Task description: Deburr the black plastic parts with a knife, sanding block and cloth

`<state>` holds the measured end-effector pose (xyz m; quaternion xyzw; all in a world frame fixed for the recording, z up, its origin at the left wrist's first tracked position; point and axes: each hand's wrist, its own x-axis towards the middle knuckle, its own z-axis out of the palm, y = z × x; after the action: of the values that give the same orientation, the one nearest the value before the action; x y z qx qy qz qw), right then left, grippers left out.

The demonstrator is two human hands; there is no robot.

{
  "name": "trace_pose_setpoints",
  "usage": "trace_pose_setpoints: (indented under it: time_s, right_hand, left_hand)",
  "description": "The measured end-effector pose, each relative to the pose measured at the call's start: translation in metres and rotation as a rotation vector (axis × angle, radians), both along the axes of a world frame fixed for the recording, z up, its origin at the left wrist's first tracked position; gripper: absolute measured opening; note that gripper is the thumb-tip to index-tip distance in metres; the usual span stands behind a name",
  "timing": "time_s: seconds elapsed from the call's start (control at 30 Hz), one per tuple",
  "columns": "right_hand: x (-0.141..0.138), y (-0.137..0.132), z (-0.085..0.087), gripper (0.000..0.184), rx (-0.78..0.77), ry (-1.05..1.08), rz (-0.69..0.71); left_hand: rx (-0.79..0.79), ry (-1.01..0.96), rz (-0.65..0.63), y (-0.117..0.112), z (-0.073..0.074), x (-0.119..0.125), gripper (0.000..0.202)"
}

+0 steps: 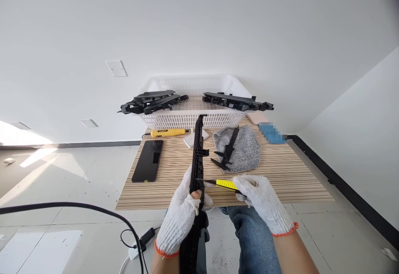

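My left hand (181, 215), in a white knit glove with a bare thumb tip, is closed round a long black plastic part (197, 157) that points away from me over the table. My right hand (260, 199), also gloved, grips a yellow utility knife (226, 184) whose blade tip touches the side of the black part just above my left thumb. Both hands hover at the near edge of the striped wooden table (289, 178).
A white basket (190, 118) at the table's far side carries several black plastic parts (152, 101) across its rim. A black phone (148, 160), a second yellow knife (166, 132), a grey cloth (246, 149) with a black caliper (227, 153) lie on the table. Cables (93, 209) run on the floor at left.
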<state>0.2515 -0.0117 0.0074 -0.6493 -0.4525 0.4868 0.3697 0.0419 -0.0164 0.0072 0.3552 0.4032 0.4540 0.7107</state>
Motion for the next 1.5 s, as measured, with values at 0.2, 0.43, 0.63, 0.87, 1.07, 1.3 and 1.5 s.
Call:
trace_pose_setpoints:
  time_s: [0.2,0.43,0.63,0.87,1.07,1.3,1.5]
  right_hand:
    - [-0.0019,-0.0001,0.0023,0.053,-0.025,0.025,-0.029]
    - [-0.0049,0.0023,0.0067,0.053,-0.049,0.005,-0.027]
    - [-0.0048,0.0020,0.0060,0.054,-0.059,0.053,-0.056]
    - [-0.0054,0.0023,0.0049,0.053,-0.044,0.064,-0.049]
    - [-0.0086,0.0038,0.0068,0.054,-0.070,0.051,-0.076]
    - [-0.0066,0.0048,0.0017,0.056,-0.053,0.133,-0.099]
    - [-0.0046,0.0039,0.0027,0.056,-0.072,0.136,-0.052]
  left_hand:
    - [0.077,0.079,-0.020,0.0005,-0.0018,-0.0013,0.073]
    - [0.080,0.124,-0.033,0.0005,0.0001,-0.0011,0.075]
    - [0.032,0.093,-0.021,-0.0009,0.0015,-0.0001,0.073]
    - [-0.043,0.125,-0.082,-0.0005,-0.0023,-0.0029,0.064]
    - [-0.073,0.141,-0.085,-0.0009,0.0023,-0.0032,0.063]
    - [-0.062,0.159,-0.088,-0.0018,0.0037,-0.0039,0.062]
    - [-0.100,0.150,-0.076,-0.0028,0.0038,-0.0034,0.070]
